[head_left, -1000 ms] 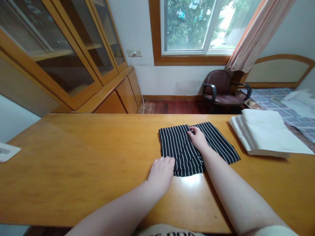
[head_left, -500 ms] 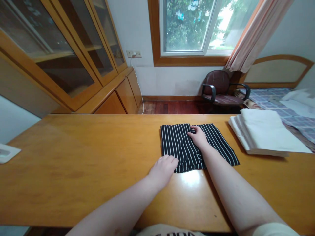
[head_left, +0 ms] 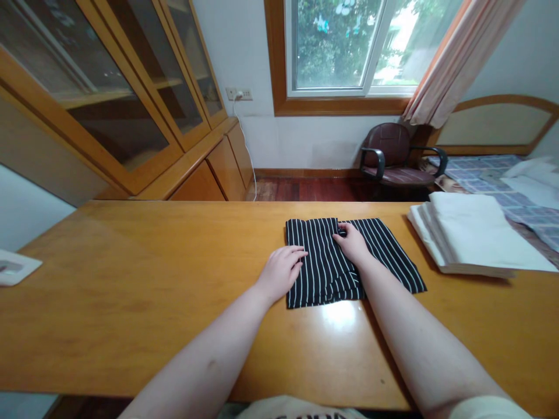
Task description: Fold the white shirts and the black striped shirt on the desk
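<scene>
A black cloth with thin white stripes (head_left: pixel 325 262) lies folded on the wooden table (head_left: pixel 131 291), a single layer spreading out to its right. My left hand (head_left: pixel 280 271) rests flat on the cloth's left edge, fingers stretched over the fabric. My right hand (head_left: pixel 353 243) lies on the middle of the cloth near its far edge, fingertips pressed on the fold; whether it pinches fabric is unclear.
A stack of folded white cloth (head_left: pixel 469 238) sits at the table's right. A white object (head_left: pixel 15 266) lies at the left edge. Behind the table are a wooden glass-door cabinet (head_left: pixel 131 105), a dark office chair (head_left: pixel 393 154), a bed (head_left: pixel 515 186) and a window.
My left hand moved from the cloth's near left corner up along its left edge and now lies flat on the fabric. The right hand stayed put.
</scene>
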A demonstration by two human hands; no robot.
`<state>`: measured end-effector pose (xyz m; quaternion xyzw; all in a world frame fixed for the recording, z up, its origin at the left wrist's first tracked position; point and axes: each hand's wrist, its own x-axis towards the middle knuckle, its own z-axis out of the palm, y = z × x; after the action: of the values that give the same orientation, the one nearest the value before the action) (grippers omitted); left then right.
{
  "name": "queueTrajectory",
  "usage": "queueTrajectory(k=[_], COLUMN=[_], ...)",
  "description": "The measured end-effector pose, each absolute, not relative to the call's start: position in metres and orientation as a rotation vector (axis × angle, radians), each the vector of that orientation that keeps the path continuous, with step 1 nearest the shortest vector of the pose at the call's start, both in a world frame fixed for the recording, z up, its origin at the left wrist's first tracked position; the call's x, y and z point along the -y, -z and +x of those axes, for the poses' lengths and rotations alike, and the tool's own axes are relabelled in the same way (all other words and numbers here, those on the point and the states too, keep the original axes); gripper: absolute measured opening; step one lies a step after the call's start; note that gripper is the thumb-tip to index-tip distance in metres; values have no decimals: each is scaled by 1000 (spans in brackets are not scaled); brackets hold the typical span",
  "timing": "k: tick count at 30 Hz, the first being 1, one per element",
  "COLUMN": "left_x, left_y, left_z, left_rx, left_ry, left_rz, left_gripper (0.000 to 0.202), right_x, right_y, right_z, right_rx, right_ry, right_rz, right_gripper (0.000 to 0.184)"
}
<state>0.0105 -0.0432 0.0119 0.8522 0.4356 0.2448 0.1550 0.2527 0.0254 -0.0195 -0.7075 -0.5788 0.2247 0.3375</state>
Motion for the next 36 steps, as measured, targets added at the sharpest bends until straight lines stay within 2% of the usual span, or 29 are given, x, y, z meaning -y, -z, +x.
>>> queueTrajectory(k=[7, 11, 13, 15, 17, 20, 24, 26, 31, 36], left_x=[47, 47, 47, 46, 46, 49, 58, 64, 64, 34], left_y=[4, 4, 3, 3, 3, 4, 1, -2, -9, 4], left_z=[24, 22, 20, 20, 20, 22, 27, 30, 21, -3], left_rx=[-972, -932, -917, -916, -918, -921, -941, -956, -1182, -1582], left_ry=[-275, -209, -194, -194, -195, -185, -193, -250, -693, -1012], left_rz=[2587, 2561, 2552, 2551, 2553, 2561, 2529, 2478, 2325, 1989], left_gripper=[48, 72, 84, 87, 87, 87, 84, 75, 44, 40], right_x=[-24, -24, -21, -15, -5, 11, 18, 15, 11, 13], right_y=[21, 22, 14, -1, -17, -27, -3, 12, 22, 16], right_z=[251, 251, 252, 249, 242, 223, 208, 210, 220, 223], right_rx=[1535, 1523, 1548, 1619, 1745, 1980, 2128, 2200, 2364, 2529], right_ry=[-529, -498, -388, -211, -98, -189, -168, -192, -175, -197], right_rz=[-1830, -1824, -1815, -1771, -1680, -1580, -1910, -2016, -1977, -1745], right_gripper=[32, 33, 37, 39, 38, 37, 53, 61, 69, 70])
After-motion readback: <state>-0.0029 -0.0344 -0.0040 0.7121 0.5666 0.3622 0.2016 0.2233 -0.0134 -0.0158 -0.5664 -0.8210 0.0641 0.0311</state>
